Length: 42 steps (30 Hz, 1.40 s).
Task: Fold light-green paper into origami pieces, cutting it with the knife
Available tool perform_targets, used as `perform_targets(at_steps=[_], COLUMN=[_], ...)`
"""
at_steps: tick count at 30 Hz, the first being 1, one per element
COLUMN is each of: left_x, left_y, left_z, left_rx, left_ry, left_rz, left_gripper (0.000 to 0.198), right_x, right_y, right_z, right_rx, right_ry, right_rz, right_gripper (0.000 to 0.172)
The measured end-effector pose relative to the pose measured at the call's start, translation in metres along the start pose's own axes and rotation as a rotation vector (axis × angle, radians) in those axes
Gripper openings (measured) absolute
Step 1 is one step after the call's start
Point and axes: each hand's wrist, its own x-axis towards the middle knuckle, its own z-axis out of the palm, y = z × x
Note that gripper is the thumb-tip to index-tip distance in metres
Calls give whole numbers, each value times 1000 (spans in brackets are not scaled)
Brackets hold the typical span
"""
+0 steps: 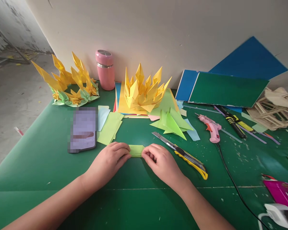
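Note:
A small folded strip of green paper (136,150) lies between my hands on the green table. My left hand (112,159) pinches its left end, fingers closed together. At the strip's right end, my right hand (159,159) grips the edge between thumb and fingers. Behind my left hand is a stack of green paper sheets (110,127), with a light blue sheet (102,118) beside it. Several folded green paper pieces (170,123) are piled beyond my right hand. A yellow utility knife (184,157), blade out, rests to the right of that hand.
Yellow paper crowns stand at the back left (74,80) and back centre (144,92). Between them is a pink flask (105,70). A phone (84,129) lies left. Rightward are a pink glue gun (211,127) with a cord, green board (228,89) and a wooden stick model (273,108).

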Motion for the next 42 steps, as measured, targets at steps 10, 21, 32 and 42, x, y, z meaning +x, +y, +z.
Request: perform_targets(at_steps=[10, 21, 32, 42], left_x=[4, 4, 3, 2], left_y=[8, 7, 6, 4], left_z=[3, 8, 10, 5], left_rx=[226, 209, 96, -9], left_ry=[36, 57, 22, -61], left_rz=[-12, -30, -91, -124], left_gripper=[39, 31, 26, 31], right_x=[3, 3, 2, 3], right_y=[-1, -2, -3, -3], right_z=[1, 2, 0, -5], right_rx=[30, 11, 41, 24], right_ry=[20, 3, -6, -52], right_rz=[48, 60, 69, 76], right_gripper=[16, 17, 17, 26])
